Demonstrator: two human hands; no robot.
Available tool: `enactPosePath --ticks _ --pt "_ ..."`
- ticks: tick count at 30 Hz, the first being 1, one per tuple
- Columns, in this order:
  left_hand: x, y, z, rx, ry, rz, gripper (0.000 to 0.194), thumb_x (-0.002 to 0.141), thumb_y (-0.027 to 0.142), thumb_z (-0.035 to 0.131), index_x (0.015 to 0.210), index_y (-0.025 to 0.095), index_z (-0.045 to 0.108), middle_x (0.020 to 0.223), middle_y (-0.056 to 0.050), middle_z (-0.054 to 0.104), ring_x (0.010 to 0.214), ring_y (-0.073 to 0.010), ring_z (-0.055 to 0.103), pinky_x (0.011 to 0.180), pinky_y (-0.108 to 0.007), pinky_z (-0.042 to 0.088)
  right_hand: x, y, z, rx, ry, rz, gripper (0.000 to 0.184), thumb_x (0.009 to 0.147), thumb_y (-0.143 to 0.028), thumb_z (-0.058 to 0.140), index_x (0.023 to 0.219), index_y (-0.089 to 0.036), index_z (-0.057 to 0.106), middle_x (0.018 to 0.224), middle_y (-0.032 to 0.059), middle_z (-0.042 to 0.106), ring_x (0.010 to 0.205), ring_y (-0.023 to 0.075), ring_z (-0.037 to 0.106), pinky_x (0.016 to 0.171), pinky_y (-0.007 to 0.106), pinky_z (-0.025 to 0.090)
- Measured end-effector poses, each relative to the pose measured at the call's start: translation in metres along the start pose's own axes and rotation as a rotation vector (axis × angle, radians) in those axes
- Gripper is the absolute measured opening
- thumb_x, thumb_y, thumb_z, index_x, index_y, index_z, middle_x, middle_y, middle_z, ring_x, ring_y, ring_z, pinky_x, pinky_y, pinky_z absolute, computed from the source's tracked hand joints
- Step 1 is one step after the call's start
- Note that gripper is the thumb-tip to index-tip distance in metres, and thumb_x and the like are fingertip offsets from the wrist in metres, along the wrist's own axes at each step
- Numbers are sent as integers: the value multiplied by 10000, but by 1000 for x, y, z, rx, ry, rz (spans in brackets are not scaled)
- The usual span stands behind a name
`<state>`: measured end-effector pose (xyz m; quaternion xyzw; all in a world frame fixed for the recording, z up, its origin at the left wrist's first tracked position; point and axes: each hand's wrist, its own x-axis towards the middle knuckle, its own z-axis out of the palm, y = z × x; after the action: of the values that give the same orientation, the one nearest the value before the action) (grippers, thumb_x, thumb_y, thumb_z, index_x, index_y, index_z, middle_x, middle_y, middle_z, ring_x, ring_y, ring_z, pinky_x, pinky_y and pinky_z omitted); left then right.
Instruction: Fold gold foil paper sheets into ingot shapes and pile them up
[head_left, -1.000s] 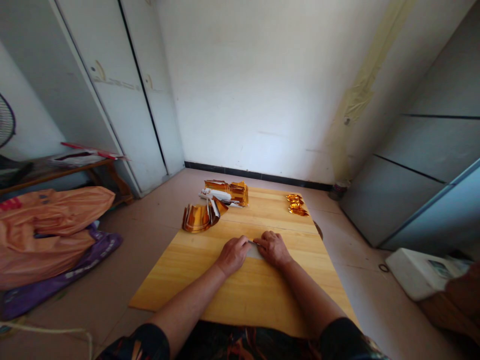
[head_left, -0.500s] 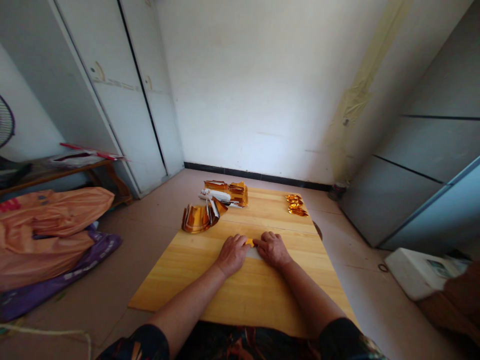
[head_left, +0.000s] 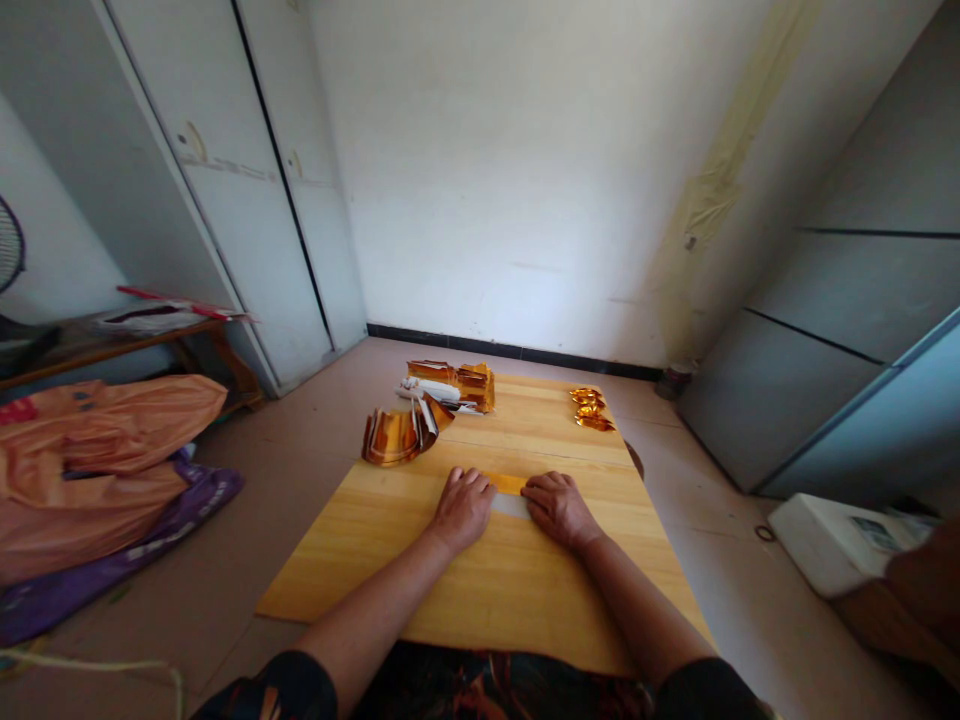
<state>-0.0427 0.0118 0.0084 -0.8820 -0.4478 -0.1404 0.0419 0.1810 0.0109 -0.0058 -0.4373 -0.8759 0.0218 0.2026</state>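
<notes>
A sheet of foil paper (head_left: 510,485) lies flat on the wooden table in front of me, with a gold strip along its far side and a pale grey-white part nearer to me. My left hand (head_left: 463,508) presses the sheet's left end, fingers curled over it. At the right end, my right hand (head_left: 559,508) has its fingers closed on the paper in the same way. Both hands cover the sheet's ends, and the gold strip shows between them. Beyond my left hand stands a curved stack of gold foil sheets (head_left: 394,436).
The wooden table (head_left: 480,590) reaches to my lap. Another pile of gold sheets (head_left: 474,385) with a white bundle (head_left: 431,390) lies at the far left. Several folded gold foil pieces (head_left: 590,410) sit at the far right edge. A white box (head_left: 829,545) is on the floor.
My right hand has moved right, away from my left hand. More of the gold strip now shows between them. My left hand has stayed nearly in place.
</notes>
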Motion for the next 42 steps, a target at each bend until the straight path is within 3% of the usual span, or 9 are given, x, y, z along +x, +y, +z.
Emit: enactPosePath --ticks 5,12,18,23,30,37,42 --pt "1 4 -1 6 -17 9 300 876 161 441 1100 281 601 889 -54 626 901 -207 492 823 -390 299 2 -6 -3 -31 -21 28 238 898 -260 473 1052 -254 654 1038 57 643 950 190 504 850 349 324" --pt "0 14 0 1 -57 -61 252 872 207 452 1059 250 615 999 -86 612 982 -249 494 861 -435 307 -1 -10 -9 -53 -63 60 251 891 -259 481 1087 -266 638 1090 53 631 978 195 502 849 341 329" --pt "1 13 11 -14 -61 31 245 900 151 387 1035 192 587 1095 -86 593 1031 -215 507 902 -376 365 -2 -14 -10 -76 -57 38 233 919 -271 455 1063 -257 637 1064 55 642 983 192 506 859 341 315" --pt "0 9 20 -41 -29 12 298 894 123 368 1109 198 560 1274 -87 539 1187 -209 461 1061 -421 282 -3 -16 -9 -114 -67 46 215 928 -263 442 1028 -251 632 1041 48 638 988 184 499 852 334 301" --pt "-1 5 16 -124 -106 -77 428 861 178 388 1279 249 453 1412 -79 426 1296 -234 367 1060 -538 251 -2 -16 -11 -123 -57 37 223 925 -273 454 1079 -264 615 1050 48 638 990 182 502 855 330 300" --pt "0 -1 17 -99 -135 -95 429 851 243 421 1273 309 462 1435 -60 394 1326 -273 316 1045 -624 169 -5 -12 -6 -81 -51 64 262 902 -270 477 1128 -262 609 1139 55 627 1034 191 507 877 344 324" --pt "6 2 9 -90 -108 -38 368 828 316 501 1189 257 533 1376 -88 453 1315 -275 318 1069 -590 148 -12 -7 -5 -13 -78 42 397 827 -434 570 1180 -253 590 1238 74 584 1100 228 487 937 396 312"
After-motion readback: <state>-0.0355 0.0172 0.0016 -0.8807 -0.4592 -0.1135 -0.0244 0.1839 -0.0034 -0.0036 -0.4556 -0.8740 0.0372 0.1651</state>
